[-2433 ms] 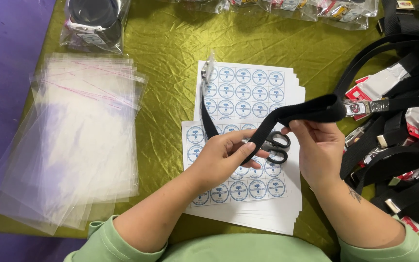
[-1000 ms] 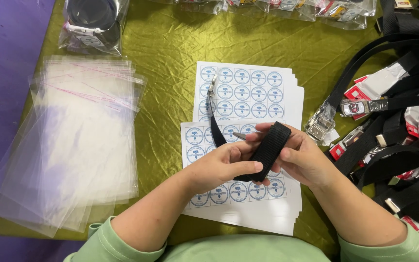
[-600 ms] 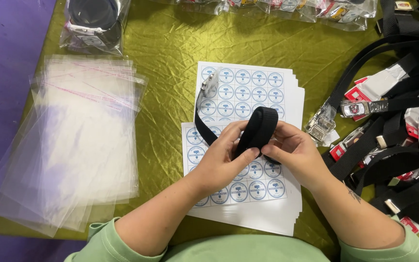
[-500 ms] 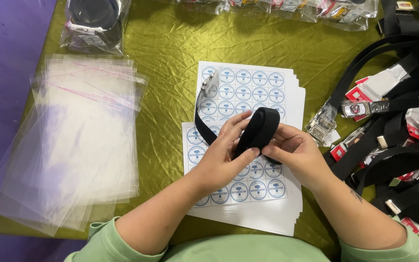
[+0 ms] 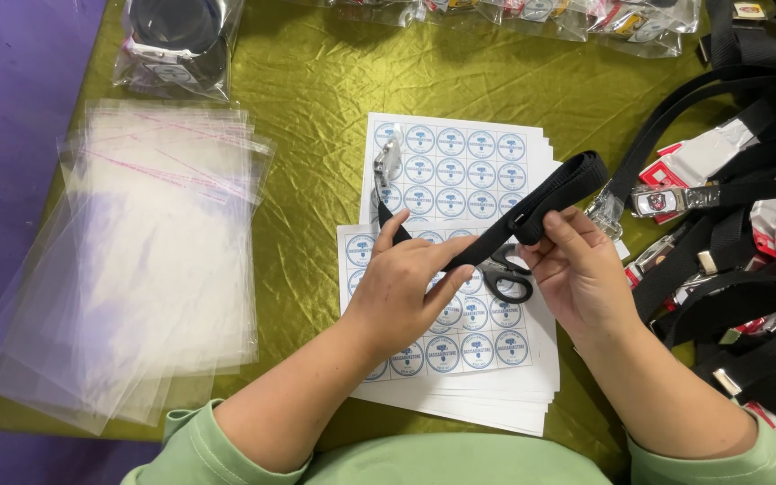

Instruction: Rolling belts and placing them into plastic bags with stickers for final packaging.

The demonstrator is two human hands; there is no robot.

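We see clear bags stacked left, sticker sheets and scissors (partly hidden) on green cloth.

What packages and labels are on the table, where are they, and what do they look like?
Sticker sheets: centre, under both hands; white, round blue-and-white labels.
Clear bags: left; flat transparent stack, pink strips.
Packed bag: top left; clear, dark item inside.
Red-and-white tags: right, among black straps.

Both hands hold a folded black strap over sticker sheets: left hand pinches its lower end, right hand grips the doubled part. Scissors lie between them.
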